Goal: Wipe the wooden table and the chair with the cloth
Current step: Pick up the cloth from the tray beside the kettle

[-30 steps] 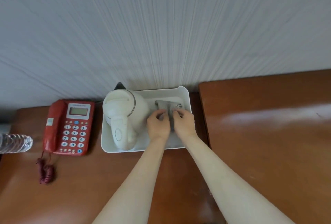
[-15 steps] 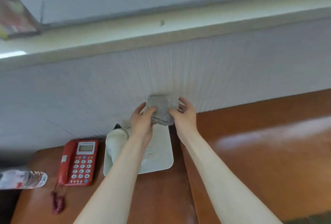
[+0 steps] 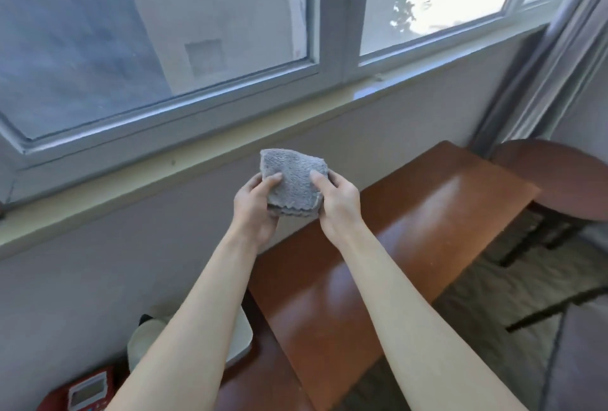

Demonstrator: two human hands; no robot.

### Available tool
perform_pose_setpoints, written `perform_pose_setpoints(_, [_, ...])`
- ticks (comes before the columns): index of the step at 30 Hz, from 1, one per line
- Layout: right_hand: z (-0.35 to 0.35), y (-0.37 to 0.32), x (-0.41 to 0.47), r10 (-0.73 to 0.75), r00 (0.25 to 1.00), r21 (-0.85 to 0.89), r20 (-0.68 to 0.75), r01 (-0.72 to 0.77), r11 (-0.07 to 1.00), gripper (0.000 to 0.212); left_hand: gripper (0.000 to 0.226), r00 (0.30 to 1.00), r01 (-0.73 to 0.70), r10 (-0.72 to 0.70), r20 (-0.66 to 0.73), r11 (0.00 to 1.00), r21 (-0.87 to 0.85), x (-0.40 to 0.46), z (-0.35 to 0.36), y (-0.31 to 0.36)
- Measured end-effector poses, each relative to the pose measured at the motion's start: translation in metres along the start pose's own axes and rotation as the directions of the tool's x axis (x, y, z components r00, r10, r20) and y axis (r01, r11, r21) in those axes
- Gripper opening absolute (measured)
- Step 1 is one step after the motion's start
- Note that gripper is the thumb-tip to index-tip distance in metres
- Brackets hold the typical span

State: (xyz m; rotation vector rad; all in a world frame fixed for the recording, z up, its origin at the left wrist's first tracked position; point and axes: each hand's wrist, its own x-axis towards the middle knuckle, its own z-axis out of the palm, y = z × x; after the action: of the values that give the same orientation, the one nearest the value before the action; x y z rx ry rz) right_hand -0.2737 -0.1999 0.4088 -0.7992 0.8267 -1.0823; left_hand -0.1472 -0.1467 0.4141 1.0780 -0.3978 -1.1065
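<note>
Grey folded cloth [image 3: 293, 182] is held above the wooden table [image 3: 388, 246], left hand [image 3: 255, 203] and right hand [image 3: 335, 201] each in a closed grip.

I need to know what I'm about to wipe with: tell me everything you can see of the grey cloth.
The grey cloth looks like nubby terry towelling, folded into a thick pad with several layers showing along its lower edge. It is held up in the air in front of the wall below the window, above the near end of the wooden table, touching neither. The left hand grips its left side and the right hand its right, thumbs pressed on the facing surface. Whether it is damp cannot be told.
</note>
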Motion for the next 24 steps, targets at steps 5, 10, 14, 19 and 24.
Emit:
perform_pose_setpoints(5, [-0.052, -0.076, -0.028, -0.034, 0.994, 0.022, -0.103, 0.036, 0.999, 0.032, 0.033, 0.985, 0.034, -0.036, 0.171, 0.999, 0.016, -0.025, 0.09, -0.006])
perform_pose_setpoints(10, [-0.111, -0.131, -0.044, -0.122, 0.972, 0.004, -0.202, 0.125, 0.992, 0.013, 0.029, 0.951, 0.061, -0.077, 0.298, 0.996, 0.063, -0.04, 0.17, -0.031])
perform_pose_setpoints(14, [-0.161, -0.156, -0.04, -0.178, 0.94, -0.024, -0.292, 0.179, 0.984, 0.01, 0.017, 0.935, 0.086, -0.113, 0.337, 0.992, 0.095, -0.04, 0.225, -0.063])
perform_pose_setpoints(19, [-0.228, -0.176, -0.017, -0.195, 0.903, -0.059, -0.383, 0.186, 0.981, 0.01, 0.02, 0.925, 0.084, -0.135, 0.356, 0.985, 0.154, -0.024, 0.279, -0.11])
perform_pose_setpoints(24, [-0.299, -0.194, 0.025, -0.187, 0.891, -0.083, -0.414, 0.168, 0.982, 0.012, 0.023, 0.932, 0.053, -0.14, 0.335, 0.965, 0.257, 0.005, 0.326, -0.157])
